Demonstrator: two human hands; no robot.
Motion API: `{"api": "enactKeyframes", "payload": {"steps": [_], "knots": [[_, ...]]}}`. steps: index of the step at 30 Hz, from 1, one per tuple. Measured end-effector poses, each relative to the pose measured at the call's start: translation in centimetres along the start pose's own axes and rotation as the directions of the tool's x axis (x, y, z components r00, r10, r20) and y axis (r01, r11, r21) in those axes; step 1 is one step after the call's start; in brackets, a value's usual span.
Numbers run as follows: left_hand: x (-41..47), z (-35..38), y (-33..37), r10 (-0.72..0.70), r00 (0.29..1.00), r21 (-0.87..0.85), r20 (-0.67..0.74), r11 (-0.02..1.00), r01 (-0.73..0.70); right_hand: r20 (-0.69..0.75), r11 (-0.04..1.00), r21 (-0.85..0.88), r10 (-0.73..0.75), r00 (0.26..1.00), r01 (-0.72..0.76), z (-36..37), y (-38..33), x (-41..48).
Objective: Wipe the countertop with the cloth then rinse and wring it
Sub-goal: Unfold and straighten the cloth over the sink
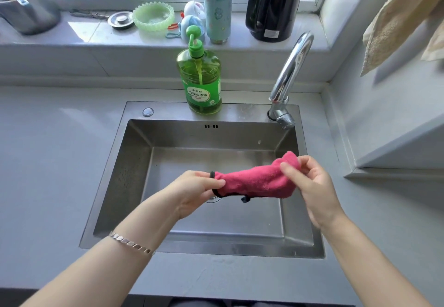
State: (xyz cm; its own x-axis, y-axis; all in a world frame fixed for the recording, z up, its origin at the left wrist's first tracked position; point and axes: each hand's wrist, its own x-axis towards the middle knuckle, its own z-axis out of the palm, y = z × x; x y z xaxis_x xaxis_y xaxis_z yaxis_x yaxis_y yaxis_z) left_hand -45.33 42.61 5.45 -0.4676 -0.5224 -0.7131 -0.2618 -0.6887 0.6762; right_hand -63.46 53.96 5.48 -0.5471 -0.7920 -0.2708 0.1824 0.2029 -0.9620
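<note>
Left hand (197,190) is pinching one end of the pink cloth (254,181), thumb on top, fingers curled under; right hand (312,186) is pinching the other end w/ fingertips. Cloth is stretching between both hands, bunched into a roll, hanging over the steel sink (134,169), not touching it. Tap (288,76) is standing at back right, green soap bottle (200,81) on sink's back rim. Grey countertop (48,162) is lying on both sides.

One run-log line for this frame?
stage: wringing | pink cloth bunched over sink | left hand, right hand grip ends | faucet dry
</note>
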Motion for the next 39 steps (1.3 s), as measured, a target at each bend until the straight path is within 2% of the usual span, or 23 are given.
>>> {"api": "enactKeyframes", "payload": {"steps": [3,8,13,17,21,26,29,31,34,37,39], "knots": [[-0.4,0.4,-0.4,0.046,0.999,0.117,-0.014,0.992,-0.044,-0.052,0.999,0.025,0.036,0.998,-0.034,-1.4,-0.1,0.5],[-0.4,0.8,-0.7,0.325,0.933,0.352,-0.154,0.901,-0.256,-0.081,0.994,-0.1,0.036,0.996,-0.044,-3.5,-0.1,0.8],[-0.4,-0.1,-1.0,0.261,0.949,0.343,-0.179,0.92,-0.189,-0.091,0.994,-0.1,0.033,0.995,-0.042,-4.0,0.3,0.6],[-0.6,-0.9,-0.9,0.332,0.885,0.256,-0.325,0.932,-0.256,-0.037,0.991,-0.103,0.078,0.996,-0.081,-4.3,0.9,0.6],[-0.5,-2.1,-0.5,0.359,0.83,0.306,-0.427,0.921,-0.241,0.008,0.985,-0.165,0.044,0.999,-0.042,-4.2,1.0,0.6],[-0.4,-3.0,0.0,0.323,0.853,0.311,-0.411,0.929,-0.202,0.001,0.983,-0.182,-0.003,1.0,0.003,-4.1,0.9,1.0],[-0.6,-3.1,0.3,0.366,0.877,0.409,-0.311,0.885,-0.223,-0.001,0.971,-0.24,0.005,1.0,-0.005,-4.3,0.8,1.4],[-1.0,-2.9,0.6,0.391,0.894,0.473,-0.217,0.844,-0.254,0.026,0.93,-0.366,-0.007,1.0,0.016,-4.4,0.6,1.5],[-1.2,-2.7,0.5,0.446,0.883,0.574,-0.143,0.765,-0.294,0.069,0.747,-0.662,-0.029,0.997,0.068,-4.1,0.2,1.7],[-0.9,-2.6,0.0,0.58,0.774,0.747,-0.253,0.626,-0.225,0.027,0.581,-0.81,-0.107,0.994,0.085,-3.8,0.2,1.5],[-0.8,-2.5,-0.5,0.658,0.704,0.806,-0.267,0.553,-0.212,0.001,0.525,-0.847,-0.151,0.989,0.081,-3.8,0.2,1.4]]}}
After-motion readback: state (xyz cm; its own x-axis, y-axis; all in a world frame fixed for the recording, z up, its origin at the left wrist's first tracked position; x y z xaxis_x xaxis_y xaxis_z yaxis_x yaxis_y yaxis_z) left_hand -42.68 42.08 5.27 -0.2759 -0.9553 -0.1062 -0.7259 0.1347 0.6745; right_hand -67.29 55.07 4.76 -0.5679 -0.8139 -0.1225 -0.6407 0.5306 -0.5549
